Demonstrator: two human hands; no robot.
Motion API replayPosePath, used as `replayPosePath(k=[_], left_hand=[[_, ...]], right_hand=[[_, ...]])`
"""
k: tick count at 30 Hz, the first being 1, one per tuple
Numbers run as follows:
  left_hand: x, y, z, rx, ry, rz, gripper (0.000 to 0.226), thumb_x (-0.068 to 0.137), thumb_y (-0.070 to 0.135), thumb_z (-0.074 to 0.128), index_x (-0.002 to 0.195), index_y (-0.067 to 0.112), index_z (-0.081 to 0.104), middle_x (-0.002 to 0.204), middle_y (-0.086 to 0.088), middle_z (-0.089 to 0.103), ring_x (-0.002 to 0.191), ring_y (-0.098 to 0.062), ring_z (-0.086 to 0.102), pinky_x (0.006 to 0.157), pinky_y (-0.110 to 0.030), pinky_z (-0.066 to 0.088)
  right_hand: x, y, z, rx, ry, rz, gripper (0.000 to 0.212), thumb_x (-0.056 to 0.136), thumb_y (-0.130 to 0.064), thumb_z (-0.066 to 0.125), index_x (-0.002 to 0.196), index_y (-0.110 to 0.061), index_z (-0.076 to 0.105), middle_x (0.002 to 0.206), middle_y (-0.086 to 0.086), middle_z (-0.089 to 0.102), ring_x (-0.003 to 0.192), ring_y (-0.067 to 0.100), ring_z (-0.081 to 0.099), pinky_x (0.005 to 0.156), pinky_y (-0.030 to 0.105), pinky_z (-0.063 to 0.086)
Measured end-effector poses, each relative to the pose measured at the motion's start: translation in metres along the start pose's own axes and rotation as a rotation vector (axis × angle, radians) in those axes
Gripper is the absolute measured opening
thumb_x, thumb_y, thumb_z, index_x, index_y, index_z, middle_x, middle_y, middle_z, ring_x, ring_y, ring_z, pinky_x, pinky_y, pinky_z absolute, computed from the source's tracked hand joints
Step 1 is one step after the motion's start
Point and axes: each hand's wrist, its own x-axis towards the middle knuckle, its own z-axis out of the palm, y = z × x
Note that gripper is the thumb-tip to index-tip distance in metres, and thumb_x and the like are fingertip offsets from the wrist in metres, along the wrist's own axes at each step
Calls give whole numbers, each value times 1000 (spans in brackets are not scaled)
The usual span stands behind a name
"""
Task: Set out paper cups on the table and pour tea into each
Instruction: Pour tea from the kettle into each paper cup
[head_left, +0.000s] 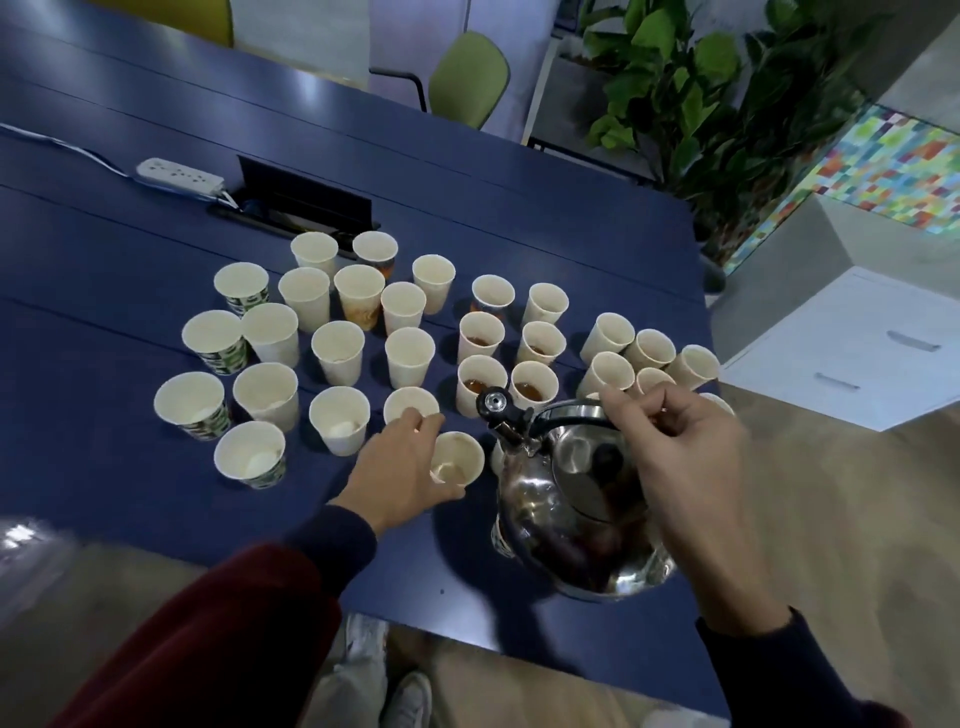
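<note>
Right grip (675, 441) on kettle (561, 525), left grip (400, 462) on cup (460, 457); table (130, 249), plants (675, 78).

Dim, cool indoor light w/ pale glare on table (311, 96) far edge, bright reflections on kettle (582, 499), soft shadow by each cup (337, 353), wide-angle bend + blur at periphery.

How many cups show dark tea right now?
4, clustered beyond the kettle spout: near-left cup, near-right cup, far-left cup, far-right cup. Others' bottoms may be hidden.
</note>
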Motion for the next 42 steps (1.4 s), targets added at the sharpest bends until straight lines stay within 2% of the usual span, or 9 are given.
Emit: replayPosePath(k=[4,7,13,16,20,27,36,42], left_hand=[[-2,5,10,1,-60,-26,89,72,50,81,142,15,40,127,-6,45,114,-28,54,89,-43,53],[0,9,14,8,-49,-40,90,77,51,78,147,15,34,130,-5,44,116,-28,54,88,-43,53],[2,19,16,64,-46,-73,64,83,55,69,130,17,47,122,-3,50,111,-27,59,78,-40,52],[0,18,21,35,-53,-75,74,80,58,72,135,17,45,128,-2,50,114,-26,57,80,-38,51],[-1,13,25,-50,-40,-85,95,74,63,75,148,19,35,140,0,45,122,-25,54,93,-39,49],[-2,12,26,-121,-6,-42,77,77,56,76,138,19,46,131,0,52,112,-24,58,88,-38,51],[-1,10,24,-148,-13,-29,69,77,52,79,131,20,49,125,-1,53,109,-26,59,85,-37,50],[1,8,23,-157,-12,-21,68,78,53,78,131,22,49,125,0,54,109,-23,58,86,-37,51]], right_hand=[[-7,10,5,-9,-11,-19,41,86,-28,78,57,-14,53,51,-7,46,53,10,40,57,29,37],[-11,14,7,-25,-8,-17,38,85,-28,78,60,-15,52,49,-10,40,51,8,35,56,28,32],[-12,12,12,-78,-13,15,34,85,-31,77,62,-17,56,48,-10,45,50,6,37,56,28,35],[-13,10,15,-114,2,21,38,85,-32,77,59,-14,55,48,-9,49,50,7,39,58,31,37],[-14,9,19,-195,43,20,37,83,-36,75,60,-15,56,47,-11,51,49,9,42,58,32,40],[-15,11,23,-297,44,35,37,81,-44,73,58,-19,56,54,-8,59,56,18,55,62,36,46],[-19,16,26,-336,47,37,39,84,-42,75,59,-20,54,51,-15,58,55,15,53,58,33,39],[-17,18,25,-341,41,33,38,83,-44,75,59,-23,54,53,-12,59,59,17,56,63,38,44]])
